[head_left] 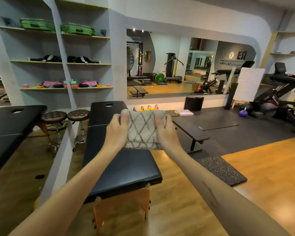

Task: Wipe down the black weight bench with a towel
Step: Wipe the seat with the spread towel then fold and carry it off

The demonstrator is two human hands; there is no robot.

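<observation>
While mirrored "THE FITNESS" lettering point(233, 64)

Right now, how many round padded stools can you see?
2. One brown stool stands beside the left black table; the other stool stands just right of it, next to the middle table. More may be hidden.

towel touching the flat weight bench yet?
Apart. Head view: both hands, left hand and right hand, hold the towel up in the air; the weight bench sits off to its right, untouched.
</observation>
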